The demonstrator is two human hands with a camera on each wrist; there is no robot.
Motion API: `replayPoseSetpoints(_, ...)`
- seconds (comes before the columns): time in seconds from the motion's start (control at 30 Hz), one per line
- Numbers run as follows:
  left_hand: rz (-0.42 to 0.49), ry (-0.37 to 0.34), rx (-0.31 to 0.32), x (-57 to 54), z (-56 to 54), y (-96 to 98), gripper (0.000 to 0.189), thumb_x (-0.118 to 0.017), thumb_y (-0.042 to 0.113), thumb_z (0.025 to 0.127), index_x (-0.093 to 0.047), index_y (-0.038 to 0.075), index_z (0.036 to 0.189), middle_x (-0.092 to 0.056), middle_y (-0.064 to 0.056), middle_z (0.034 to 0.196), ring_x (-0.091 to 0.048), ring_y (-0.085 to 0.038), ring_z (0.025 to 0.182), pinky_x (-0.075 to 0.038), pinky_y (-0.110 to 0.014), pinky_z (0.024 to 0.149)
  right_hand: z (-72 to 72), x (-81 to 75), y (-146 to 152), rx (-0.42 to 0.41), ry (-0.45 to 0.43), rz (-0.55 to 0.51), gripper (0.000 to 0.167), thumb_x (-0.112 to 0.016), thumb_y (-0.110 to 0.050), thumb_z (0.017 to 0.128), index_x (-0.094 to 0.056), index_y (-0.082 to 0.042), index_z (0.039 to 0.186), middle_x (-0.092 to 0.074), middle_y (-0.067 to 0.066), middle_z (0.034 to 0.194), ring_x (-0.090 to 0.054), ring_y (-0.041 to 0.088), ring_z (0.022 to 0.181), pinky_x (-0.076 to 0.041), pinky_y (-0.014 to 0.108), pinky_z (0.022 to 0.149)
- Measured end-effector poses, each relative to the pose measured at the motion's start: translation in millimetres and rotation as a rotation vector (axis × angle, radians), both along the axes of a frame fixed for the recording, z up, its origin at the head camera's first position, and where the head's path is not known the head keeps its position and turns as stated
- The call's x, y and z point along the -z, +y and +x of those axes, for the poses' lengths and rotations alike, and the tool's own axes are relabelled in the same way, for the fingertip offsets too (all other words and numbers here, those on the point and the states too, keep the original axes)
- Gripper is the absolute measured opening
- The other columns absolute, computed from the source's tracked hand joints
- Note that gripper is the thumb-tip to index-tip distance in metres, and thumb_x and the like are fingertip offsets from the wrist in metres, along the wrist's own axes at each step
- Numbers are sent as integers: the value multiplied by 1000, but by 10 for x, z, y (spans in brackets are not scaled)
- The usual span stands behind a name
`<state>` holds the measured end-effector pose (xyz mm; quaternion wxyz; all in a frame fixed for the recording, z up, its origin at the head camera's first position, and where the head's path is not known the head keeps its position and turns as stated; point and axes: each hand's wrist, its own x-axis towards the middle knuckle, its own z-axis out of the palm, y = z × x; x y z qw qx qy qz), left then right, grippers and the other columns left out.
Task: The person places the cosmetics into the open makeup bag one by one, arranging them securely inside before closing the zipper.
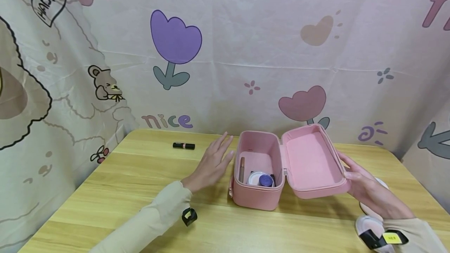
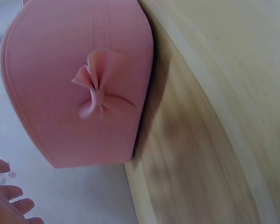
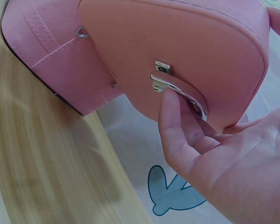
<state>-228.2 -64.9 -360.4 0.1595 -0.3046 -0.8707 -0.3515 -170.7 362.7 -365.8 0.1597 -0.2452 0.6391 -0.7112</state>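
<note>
A pink cosmetic case stands with its lid swung out to the right. My right hand holds the lid by its outer edge. In the right wrist view, that hand's fingers bend against the lid's outside at the carry handle. Inside the case are a slim brown tube, a round white container and a small blue-lidded jar. My left hand is left of the case, fingers spread and holding nothing. A pink bow decorates the case's side.
A black lipstick tube lies at the back left of the wooden table. Round pale items sit at the right, partly covered by my right forearm. A printed cloth hangs behind the table.
</note>
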Motion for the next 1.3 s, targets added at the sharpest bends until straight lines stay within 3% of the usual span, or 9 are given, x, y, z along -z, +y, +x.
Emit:
replayPoseSetpoints(0.17,-26,13,-23,24,-70,-77,58,-40,29,102,-26,2,151,-22,-17,156,-23,-36,141,-17,-54,111,3,2,5,7,-5,11,55,-22,-8,101,-25,-38,148,-33,-22,145,-45,6,125,-41,27,94)
replayPoseSetpoints(0.27,-56,-4,-71,25,-142,-157,64,-43,36,100,-23,2,152,-24,-19,155,-25,-37,140,-18,-55,111,2,2,2,7,-4,18,56,-21,-8,101,-23,-37,149,-31,-22,145,-44,5,126,-41,27,94)
replayPoseSetpoints(0.43,-83,-70,-162,-29,-294,-325,69,-47,45,96,-31,4,149,-35,-22,149,-33,-42,134,-25,-60,106,2,-3,-8,8,0,17,57,-20,-7,101,-24,-37,149,-32,-22,145,-44,5,126,-42,28,94)
replayPoseSetpoints(0.6,-108,-62,-213,-89,-451,-493,65,-47,45,97,-39,3,145,-40,-22,146,-37,-42,131,-27,-57,106,1,-12,-12,-19,11,-13,58,-19,-5,100,-26,-36,149,-35,-20,146,-45,7,126,-41,28,95)
replayPoseSetpoints(0.87,-242,8,-250,-11,-580,-768,71,-48,53,95,-38,6,147,-39,-21,146,-35,-43,132,-25,-60,104,20,-42,-26,-3,10,25,57,-20,-6,101,-25,-36,149,-38,-19,145,-47,8,125,-42,29,93)
replayPoseSetpoints(1.13,-454,214,-230,66,-765,-989,76,-57,54,88,-43,4,144,-45,-25,139,-44,-45,123,-31,-60,100,14,-52,-32,-87,17,-58,61,-17,-3,100,-25,-34,151,-38,-15,147,-46,12,126,-40,29,97)
replayPoseSetpoints(1.3,-504,208,-202,39,-888,-1111,73,-57,53,89,-45,5,143,-44,-24,140,-44,-45,123,-28,-62,101,14,-51,-31,-79,6,-66,60,-17,-3,100,-27,-34,150,-40,-13,146,-48,12,125,-41,30,96)
